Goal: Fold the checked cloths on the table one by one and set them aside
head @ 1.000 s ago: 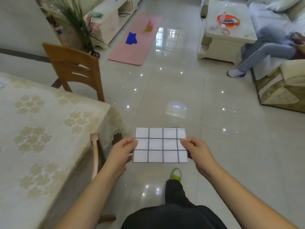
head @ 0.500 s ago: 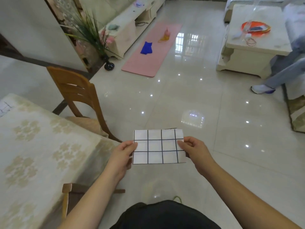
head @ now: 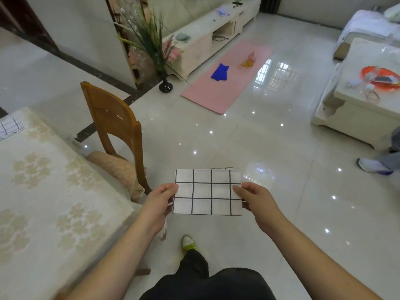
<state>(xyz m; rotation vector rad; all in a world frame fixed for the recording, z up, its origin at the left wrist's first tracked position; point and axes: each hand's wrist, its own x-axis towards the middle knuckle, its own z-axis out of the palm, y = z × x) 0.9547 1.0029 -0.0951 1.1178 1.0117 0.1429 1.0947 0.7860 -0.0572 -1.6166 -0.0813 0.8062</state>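
Where the table (head: pixel 54 191) ends, a folded checked cloth (head: pixel 207 192) is held flat in the air over the floor (head: pixel 270 148): left hand (head: pixel 159 203) pinching its left edge, right hand (head: pixel 257 202) pinching its right edge. Second checked cloth (head: pixel 9 127) lying at the table's far left edge. Wooden chair (head: pixel 114 126) beside the table.

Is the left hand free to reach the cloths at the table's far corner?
Probably not yet: the left hand and right hand both pinch the folded cloth, and the cloths lie far across the table.
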